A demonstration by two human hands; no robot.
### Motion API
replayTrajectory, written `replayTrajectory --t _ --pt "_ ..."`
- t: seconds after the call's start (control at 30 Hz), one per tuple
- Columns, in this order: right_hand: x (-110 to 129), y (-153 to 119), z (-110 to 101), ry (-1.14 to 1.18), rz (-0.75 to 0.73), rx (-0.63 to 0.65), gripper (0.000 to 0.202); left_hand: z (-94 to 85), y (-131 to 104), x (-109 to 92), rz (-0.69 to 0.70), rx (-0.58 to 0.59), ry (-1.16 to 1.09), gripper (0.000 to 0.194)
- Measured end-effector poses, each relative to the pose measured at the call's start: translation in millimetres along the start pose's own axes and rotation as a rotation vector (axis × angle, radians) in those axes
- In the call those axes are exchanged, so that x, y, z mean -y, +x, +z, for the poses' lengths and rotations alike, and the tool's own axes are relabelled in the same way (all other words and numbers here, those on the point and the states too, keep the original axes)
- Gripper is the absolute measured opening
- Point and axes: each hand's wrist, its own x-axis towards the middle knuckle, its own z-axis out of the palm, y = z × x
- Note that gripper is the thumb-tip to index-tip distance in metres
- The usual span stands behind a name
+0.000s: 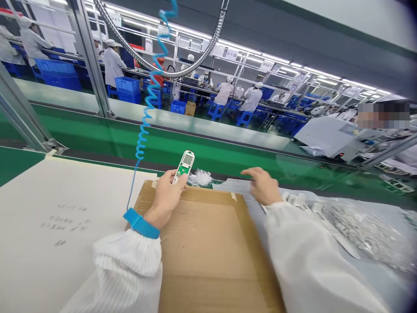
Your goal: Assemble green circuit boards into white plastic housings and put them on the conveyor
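Cardboard [208, 243] below | device [184, 167] in left hand [167, 191] | right hand [264, 187] apart

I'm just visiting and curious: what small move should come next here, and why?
Probably bring the right hand over to the device: the left hand holds it with its green circuit board exposed, while the right hovers apart, nothing visible in its fingers.

Bag (bulging) right of cardboard [208, 243]

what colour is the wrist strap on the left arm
Bright blue; the head view shows it.
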Motion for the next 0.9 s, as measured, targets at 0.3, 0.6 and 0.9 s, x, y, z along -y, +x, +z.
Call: replayTrajectory --t 0.3,0.6,0.9 --pt "-73 -23 -23 0.140 0.209 0.207 0.017 2.5 -10 -3 -0.003 0.315 -0.175 0.035" --pt "45 -21 -64 1.281 0.315 0.316 0.046 2.7 -3 3 0.017 0.202 0.021 0.048" --pt "111 -51 10 1.854 0.278 0.397 0.055 8.1 -16 0 0.307 0.271 0.439 0.035"
